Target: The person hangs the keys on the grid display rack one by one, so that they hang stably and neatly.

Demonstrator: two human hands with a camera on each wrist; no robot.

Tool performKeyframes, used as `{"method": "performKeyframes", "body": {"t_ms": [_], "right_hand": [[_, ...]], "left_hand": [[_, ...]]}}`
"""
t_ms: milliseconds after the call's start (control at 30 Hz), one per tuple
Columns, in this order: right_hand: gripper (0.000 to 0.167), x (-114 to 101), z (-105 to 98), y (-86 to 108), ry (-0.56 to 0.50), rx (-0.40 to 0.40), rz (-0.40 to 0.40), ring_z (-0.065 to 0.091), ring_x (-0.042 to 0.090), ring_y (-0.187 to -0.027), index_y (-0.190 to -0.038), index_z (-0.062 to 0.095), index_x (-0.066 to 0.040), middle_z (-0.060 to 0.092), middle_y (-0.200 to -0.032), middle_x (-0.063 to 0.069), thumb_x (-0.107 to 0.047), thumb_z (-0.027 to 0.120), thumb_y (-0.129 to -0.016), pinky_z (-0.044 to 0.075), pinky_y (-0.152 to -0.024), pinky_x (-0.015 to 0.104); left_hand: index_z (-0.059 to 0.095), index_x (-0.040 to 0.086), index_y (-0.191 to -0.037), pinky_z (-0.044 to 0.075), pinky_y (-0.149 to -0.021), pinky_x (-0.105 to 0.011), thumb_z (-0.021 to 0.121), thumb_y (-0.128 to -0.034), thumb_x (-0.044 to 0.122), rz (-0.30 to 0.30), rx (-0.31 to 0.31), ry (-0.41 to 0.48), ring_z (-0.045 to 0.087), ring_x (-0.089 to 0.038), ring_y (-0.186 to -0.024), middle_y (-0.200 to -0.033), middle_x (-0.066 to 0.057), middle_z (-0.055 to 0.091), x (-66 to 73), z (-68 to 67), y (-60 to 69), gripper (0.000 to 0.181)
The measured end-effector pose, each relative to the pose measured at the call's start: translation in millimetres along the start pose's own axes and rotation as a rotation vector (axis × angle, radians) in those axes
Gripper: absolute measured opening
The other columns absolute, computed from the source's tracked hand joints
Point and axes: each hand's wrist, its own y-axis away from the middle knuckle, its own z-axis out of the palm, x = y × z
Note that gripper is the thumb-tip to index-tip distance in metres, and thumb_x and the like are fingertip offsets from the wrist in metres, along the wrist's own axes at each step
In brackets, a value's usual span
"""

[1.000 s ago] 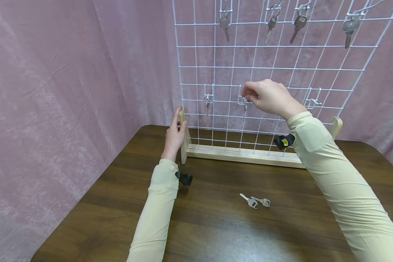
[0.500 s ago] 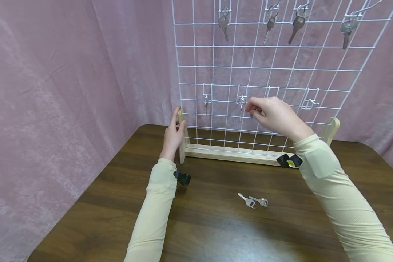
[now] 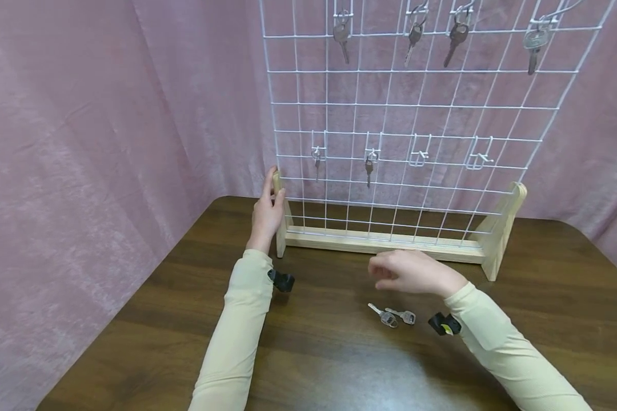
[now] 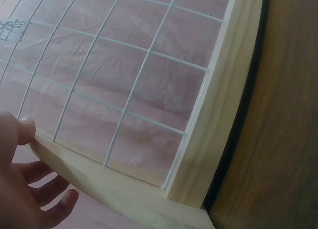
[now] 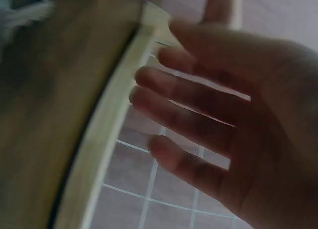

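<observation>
My left hand (image 3: 267, 216) holds the wooden side post (image 3: 281, 234) of a white wire grid rack (image 3: 391, 104), thumb on one side and fingers on the other, as the left wrist view shows too. Over the table, in front of the rack's base, my right hand (image 3: 413, 273) hangs with loosely bent fingers and nothing in them. Just below it lie two silver keys, one with a ring (image 3: 384, 316) and another (image 3: 404, 316) beside it. On the lower hooks hang a left key (image 3: 317, 162) and a second key (image 3: 368, 168).
Two lower hooks to the right, one nearer (image 3: 419, 158) and one farther (image 3: 478, 160), carry no key. Several keys hang on the upper hooks, among them a rightmost key (image 3: 536, 45). A brown wooden table (image 3: 329, 354) bears the rack, with a pink curtain (image 3: 108, 142) behind.
My right hand has come away from the second lower hook, leaving the key hanging there, and has moved down toward the loose keys. My left hand stays on the post.
</observation>
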Motion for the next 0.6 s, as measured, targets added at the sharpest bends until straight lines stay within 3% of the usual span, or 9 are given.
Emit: {"method": "performKeyframes", "body": {"t_ms": [133, 300, 400, 600], "right_hand": [[0.027, 0.0, 11.5, 2.9, -0.041, -0.143, -0.019, 0.055, 0.005, -0.075, -0.100, 0.062, -0.017, 0.062, -0.089, -0.006, -0.028, 0.077, -0.080, 0.044, -0.062, 0.023], [0.037, -1.5, 21.5, 3.6, -0.094, -0.288, 0.016, 0.050, 0.004, -0.072, -0.103, 0.058, -0.020, 0.054, -0.092, -0.007, -0.024, 0.082, -0.075, 0.041, -0.062, 0.022], [0.038, -2.1, 26.1, 2.7, -0.118, -0.317, 0.040, 0.050, 0.004, -0.073, -0.101, 0.058, -0.021, 0.051, -0.091, -0.008, -0.017, 0.082, -0.073, 0.041, -0.063, 0.020], [0.032, -0.2, 31.5, 1.0, -0.141, -0.277, -0.019, 0.046, 0.001, -0.070, -0.091, 0.057, -0.019, 0.051, -0.083, -0.008, -0.009, 0.081, -0.073, 0.039, -0.063, 0.017]], "left_hand": [[0.016, 0.056, -0.147, 0.054, -0.084, -0.057, 0.042, -0.1034, 0.037, 0.008, 0.009, 0.001, 0.060, -0.037, -0.118, -0.143, -0.015, 0.052, -0.3, -0.2, -1.6, 0.054], [0.016, 0.055, -0.147, 0.055, -0.083, -0.055, 0.041, -0.1034, 0.037, 0.023, 0.006, 0.004, 0.061, -0.036, -0.116, -0.140, -0.015, 0.054, -1.1, 0.5, -2.2, 0.054], [0.017, 0.055, -0.147, 0.054, -0.084, -0.055, 0.041, -0.1034, 0.037, 0.024, 0.000, 0.015, 0.061, -0.036, -0.114, -0.139, -0.015, 0.055, -1.9, 0.9, -3.3, 0.054], [0.017, 0.056, -0.147, 0.054, -0.086, -0.054, 0.042, -0.1035, 0.036, 0.023, -0.003, 0.013, 0.062, -0.036, -0.112, -0.139, -0.015, 0.055, -3.1, 0.4, -5.5, 0.054]]}}
